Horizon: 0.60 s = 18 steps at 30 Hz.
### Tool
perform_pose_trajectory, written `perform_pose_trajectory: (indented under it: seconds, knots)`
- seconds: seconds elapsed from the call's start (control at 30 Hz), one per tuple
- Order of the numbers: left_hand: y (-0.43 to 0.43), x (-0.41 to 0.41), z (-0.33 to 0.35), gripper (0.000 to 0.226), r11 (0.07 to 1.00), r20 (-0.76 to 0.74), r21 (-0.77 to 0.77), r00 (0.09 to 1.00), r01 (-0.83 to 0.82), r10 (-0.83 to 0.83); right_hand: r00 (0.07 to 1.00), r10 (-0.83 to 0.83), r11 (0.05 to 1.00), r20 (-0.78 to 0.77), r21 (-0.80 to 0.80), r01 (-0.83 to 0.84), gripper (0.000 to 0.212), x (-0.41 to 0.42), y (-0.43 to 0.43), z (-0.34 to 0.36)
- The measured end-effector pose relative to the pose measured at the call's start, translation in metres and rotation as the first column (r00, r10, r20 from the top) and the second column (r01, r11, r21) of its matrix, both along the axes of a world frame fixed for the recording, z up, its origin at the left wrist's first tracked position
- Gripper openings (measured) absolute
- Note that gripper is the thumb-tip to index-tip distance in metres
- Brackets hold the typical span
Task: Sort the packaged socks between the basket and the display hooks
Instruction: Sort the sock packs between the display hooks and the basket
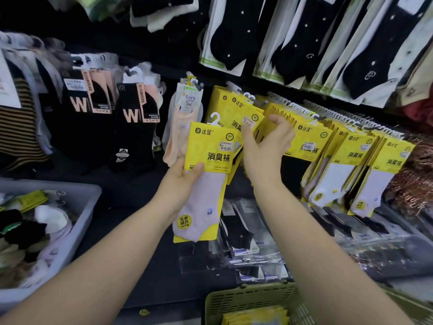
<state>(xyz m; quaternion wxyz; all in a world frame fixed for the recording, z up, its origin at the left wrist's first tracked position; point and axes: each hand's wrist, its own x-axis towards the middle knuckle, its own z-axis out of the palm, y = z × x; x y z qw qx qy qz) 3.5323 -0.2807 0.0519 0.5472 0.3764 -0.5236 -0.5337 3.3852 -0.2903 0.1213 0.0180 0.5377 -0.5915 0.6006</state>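
My left hand [185, 178] grips a yellow-carded pack of pale pink socks [206, 181] by its left edge, its white hanger hook pointing up. My right hand [264, 146] reaches into a row of the same yellow sock packs [236, 113] hanging on a display hook [254, 102], with its fingers around the front packs. More yellow packs [351, 160] hang on hooks to the right. A green basket [248, 299] at the bottom holds several yellow packs.
A grey bin [77, 221] at the left is full of mixed loose socks. Black "W" sock packs [133, 127] hang at the left, black dotted socks [302, 38] above. Clear-bagged socks [246, 240] lie on the shelf under my arms.
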Motion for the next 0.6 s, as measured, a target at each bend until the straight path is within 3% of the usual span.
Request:
perform_pose_trajectory:
  seconds: [0.03,0.1,0.17,0.23,0.3,0.5,0.6]
  knots:
    - [0.001,-0.003,0.001,0.020,1.000,-0.006,0.001,1.000,0.002,-0.002,0.998,-0.015,0.998,-0.058,-0.058,0.011,0.046,0.001,0.005,-0.003]
    - [0.003,-0.009,0.003,0.021,1.000,-0.007,0.009,1.000,0.021,-0.021,0.989,0.130,0.992,-0.070,0.012,-0.129,0.043,0.000,0.011,-0.005]
    - [0.005,-0.015,0.004,0.024,0.998,-0.005,0.015,0.998,0.063,-0.062,0.937,0.329,0.922,0.115,0.173,-0.345,0.040,0.002,0.012,-0.004]
    - [0.007,-0.020,0.006,0.025,0.996,0.000,0.024,0.997,0.080,-0.080,0.880,0.387,0.878,0.275,0.182,-0.443,0.024,0.001,0.009,-0.003]
    - [0.008,-0.024,0.007,0.022,0.997,0.022,0.007,0.997,0.071,-0.071,0.872,0.362,0.890,0.329,0.157,-0.429,0.004,-0.006,0.006,-0.001]
    - [0.003,-0.015,0.007,0.030,1.000,0.100,-0.019,0.995,0.018,-0.016,0.870,0.195,0.965,0.452,0.069,-0.252,0.018,-0.048,-0.010,0.017]
    - [0.004,-0.006,0.002,0.029,1.000,0.115,0.004,0.993,0.010,-0.011,0.915,0.211,0.964,0.344,0.080,-0.253,0.018,-0.050,-0.023,0.030]
